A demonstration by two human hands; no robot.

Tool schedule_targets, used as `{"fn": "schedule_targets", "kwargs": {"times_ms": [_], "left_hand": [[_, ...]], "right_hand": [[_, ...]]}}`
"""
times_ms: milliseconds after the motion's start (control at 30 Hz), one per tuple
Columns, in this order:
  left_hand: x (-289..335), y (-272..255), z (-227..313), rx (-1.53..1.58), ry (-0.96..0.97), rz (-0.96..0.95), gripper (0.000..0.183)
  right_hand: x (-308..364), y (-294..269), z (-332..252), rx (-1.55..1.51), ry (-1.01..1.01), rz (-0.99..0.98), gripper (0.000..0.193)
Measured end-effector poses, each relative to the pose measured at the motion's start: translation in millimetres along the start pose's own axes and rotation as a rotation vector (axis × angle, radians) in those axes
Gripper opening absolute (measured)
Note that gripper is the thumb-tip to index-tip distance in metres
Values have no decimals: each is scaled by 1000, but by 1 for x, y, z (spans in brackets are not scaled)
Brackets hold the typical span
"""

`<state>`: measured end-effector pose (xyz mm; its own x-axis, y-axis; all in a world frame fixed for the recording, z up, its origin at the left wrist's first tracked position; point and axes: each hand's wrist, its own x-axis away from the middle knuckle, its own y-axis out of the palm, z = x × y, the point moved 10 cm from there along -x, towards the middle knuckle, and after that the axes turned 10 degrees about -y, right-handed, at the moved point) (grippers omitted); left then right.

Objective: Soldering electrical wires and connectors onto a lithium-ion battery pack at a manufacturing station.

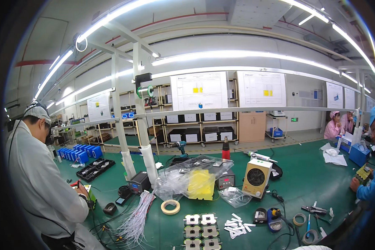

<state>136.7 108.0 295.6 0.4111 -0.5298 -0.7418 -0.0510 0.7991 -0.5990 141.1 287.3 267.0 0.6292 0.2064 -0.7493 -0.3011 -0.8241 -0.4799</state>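
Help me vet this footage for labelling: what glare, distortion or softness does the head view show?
Head view: the long ceiling light burns white and bows with the fisheye; the clear plastic bag catches glints; the square-topped blocks look fairly sharp; small print on the hanging sheets is too soft to read.

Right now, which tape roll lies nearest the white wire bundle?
The cream roll, left of the white strips; the other two rolls lie to their right.

The green bench bears square modules, white strips, a tape roll, bundled wires and a fan.
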Motion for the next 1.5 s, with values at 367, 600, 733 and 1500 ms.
{"fn": "schedule_targets", "kwargs": {"times_ms": [367, 600, 733, 1500], "left_hand": [[-18, 9, 2, -99, 20, -49, 10], [-38, 16, 5, -109, 72, -63, 8], [-31, 17, 3, -74, 94, -46, 10], [-13, 3, -36, -229, -147, -61, 14]], "right_hand": [[-14, 1, -24, 41, -194, -82, 10], [-2, 4, -29, -12, -250, -152, 12], [7, 4, -20, 53, -222, -146, 10], [203, -139, 303, -696, 861, 1325, 38]]}}
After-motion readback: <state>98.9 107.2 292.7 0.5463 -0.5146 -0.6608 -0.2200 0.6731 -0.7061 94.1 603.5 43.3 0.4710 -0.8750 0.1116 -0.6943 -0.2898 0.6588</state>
